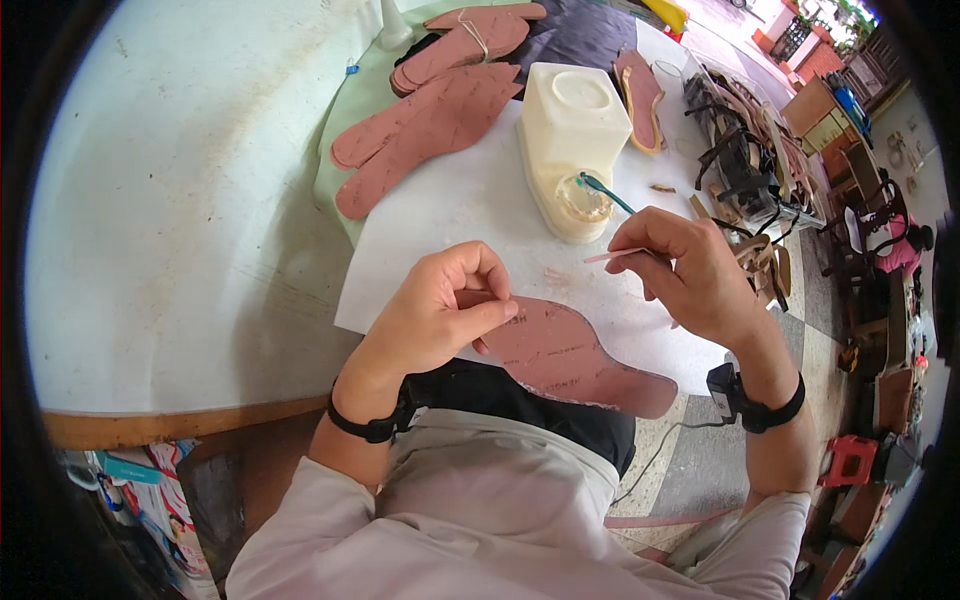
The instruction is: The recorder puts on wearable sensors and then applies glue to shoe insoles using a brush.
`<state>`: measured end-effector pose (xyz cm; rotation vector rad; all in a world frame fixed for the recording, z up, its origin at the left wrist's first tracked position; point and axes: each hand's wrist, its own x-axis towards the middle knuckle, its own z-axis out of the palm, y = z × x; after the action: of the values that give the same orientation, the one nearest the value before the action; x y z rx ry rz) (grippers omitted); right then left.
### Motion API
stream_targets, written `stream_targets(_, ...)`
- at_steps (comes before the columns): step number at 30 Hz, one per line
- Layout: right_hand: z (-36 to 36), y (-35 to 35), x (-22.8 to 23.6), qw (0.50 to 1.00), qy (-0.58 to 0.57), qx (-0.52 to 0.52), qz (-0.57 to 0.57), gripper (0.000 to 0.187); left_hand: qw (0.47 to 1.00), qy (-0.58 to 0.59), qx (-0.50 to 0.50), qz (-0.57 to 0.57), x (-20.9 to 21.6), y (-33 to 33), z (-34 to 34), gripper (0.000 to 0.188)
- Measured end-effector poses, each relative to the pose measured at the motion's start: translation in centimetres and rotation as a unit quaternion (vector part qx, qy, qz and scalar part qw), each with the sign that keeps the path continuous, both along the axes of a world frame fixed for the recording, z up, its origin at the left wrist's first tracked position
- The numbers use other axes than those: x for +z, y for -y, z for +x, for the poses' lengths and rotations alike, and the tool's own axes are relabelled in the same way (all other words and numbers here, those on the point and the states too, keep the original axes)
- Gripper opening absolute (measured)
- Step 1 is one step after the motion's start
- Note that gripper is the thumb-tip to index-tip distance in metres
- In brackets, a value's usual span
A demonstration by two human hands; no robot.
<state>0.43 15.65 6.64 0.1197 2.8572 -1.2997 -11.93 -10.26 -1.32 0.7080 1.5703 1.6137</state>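
My left hand [440, 310] pinches one end of a pink insole [560, 350] between thumb and fingers. The insole lies over the near edge of the table, its other end pointing right toward my body, with dark print on its face. In my right hand [690, 275], thumb and forefinger pinch a thin pale pink strip [605, 256]; its far end is hidden by the fingers. Just beyond that hand stands a cream plastic jug [578, 110], with dried glue around its opening. A brush with a teal handle [610, 193] rests in the opening.
Several pink insoles [430, 130] are stacked at the back left on a green cloth [345, 110]. Behind the jug lies a sandal-shaped sole piece [640, 100] with a pale rim. A clear bin of straps [745, 160] sits at the right. White paper [400, 260] covers the tabletop.
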Motion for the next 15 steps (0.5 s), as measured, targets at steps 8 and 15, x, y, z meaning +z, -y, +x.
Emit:
stream_targets(8,0.4,0.8,-0.6,0.999,0.015,-0.030,0.004,0.008,0.995,-0.014,-0.064,-0.079,1.9,-0.3,-0.2,0.034)
stream_targets(15,1.2,0.6,-0.1,0.998,0.026,-0.036,0.053,0.006,0.991,-0.017,-0.082,-0.107,2.0,-0.7,-0.1,0.020)
